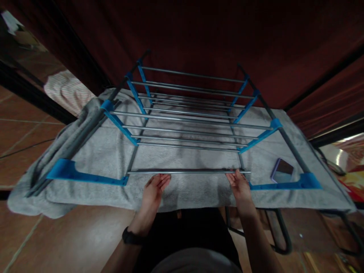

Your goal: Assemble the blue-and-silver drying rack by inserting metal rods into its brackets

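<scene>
Low centre of the frame, a metal rod point(196, 171) runs crosswise at the front of the rack point(182, 120), right at the fingertips! The left hand point(156, 185) is just below its left half, fingers stretched out; the right hand point(239, 184) is at its right end, fingertips up against the rod. It's dim, so I can't tell whether either hand's fingers are clamped on it or merely touching. Blue brackets flank both ends, a grey blanket point(196, 195) spreads underneath, and a phone point(282, 170) lies right of centre.
</scene>
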Motion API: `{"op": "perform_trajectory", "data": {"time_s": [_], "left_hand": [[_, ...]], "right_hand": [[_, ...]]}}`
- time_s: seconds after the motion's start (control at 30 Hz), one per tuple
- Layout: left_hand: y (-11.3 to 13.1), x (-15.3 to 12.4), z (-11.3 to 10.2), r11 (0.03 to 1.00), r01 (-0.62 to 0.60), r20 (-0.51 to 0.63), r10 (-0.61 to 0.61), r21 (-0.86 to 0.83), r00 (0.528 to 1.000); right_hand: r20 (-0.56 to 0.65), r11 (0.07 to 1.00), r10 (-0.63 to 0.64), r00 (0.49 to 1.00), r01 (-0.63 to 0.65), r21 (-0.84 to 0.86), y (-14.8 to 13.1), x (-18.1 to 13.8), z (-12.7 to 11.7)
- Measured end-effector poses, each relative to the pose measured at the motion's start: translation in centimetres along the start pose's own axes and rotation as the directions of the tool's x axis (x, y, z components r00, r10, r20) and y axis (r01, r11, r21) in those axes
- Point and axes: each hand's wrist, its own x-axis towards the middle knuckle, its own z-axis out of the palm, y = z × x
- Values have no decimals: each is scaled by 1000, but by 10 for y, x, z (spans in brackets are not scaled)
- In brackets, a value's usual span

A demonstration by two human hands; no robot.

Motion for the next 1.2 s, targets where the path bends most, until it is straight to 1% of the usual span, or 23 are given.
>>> {"op": "perform_trajectory", "data": {"time_s": [0.03, 0.07, 0.13, 0.23, 0.4, 0.53, 0.67, 0.77, 0.9, 1.03, 1.2], "left_hand": [[4, 1, 2, 992, 86, -6, -86, -90, 996], [9, 2, 4, 980, 126, -17, -130, -157, 991], [17, 6, 7, 964, 105, -50, -121, -243, 991], [25, 15, 6, 955, 42, -77, -68, -294, 995], [30, 29, 0, 961, 11, -109, -43, -276, 993], [28, 33, -4, 970, -25, -61, 10, -241, 998], [21, 34, -5, 960, -108, -75, 92, -257, 993], [17, 35, -5, 960, -127, -57, 117, -250, 992], [17, 35, -7, 963, -137, -46, 129, -232, 991], [18, 35, -4, 963, -143, -85, 126, -228, 988], [19, 37, 3, 971, -143, -138, 117, -194, 983]], "right_hand": [[-6, 1000, 2, 1000, -2, -2, 0, 0, 0], [-14, 1000, 5, 1000, -5, -3, 0, 1, 1], [-32, 1000, 12, 999, -12, -8, -1, 2, 2], [-47, 1000, 24, 999, -25, -14, -1, 5, 4], [1, 999, 6, 1000, -6, -52, 3, 5, 8], [65, 999, -2, 998, 5, -46, 4, 1, 9], [133, 999, 16, 991, -11, -35, 0, -2, 4], [188, 999, 36, 982, -32, -25, -1, -3, 1], [165, 1000, 19, 986, -18, -5, 2, -3, 3], [127, 999, -23, 992, 19, 30, 5, -3, 9], [172, 999, -18, 985, 11, 43, 2, -5, 8]]}}
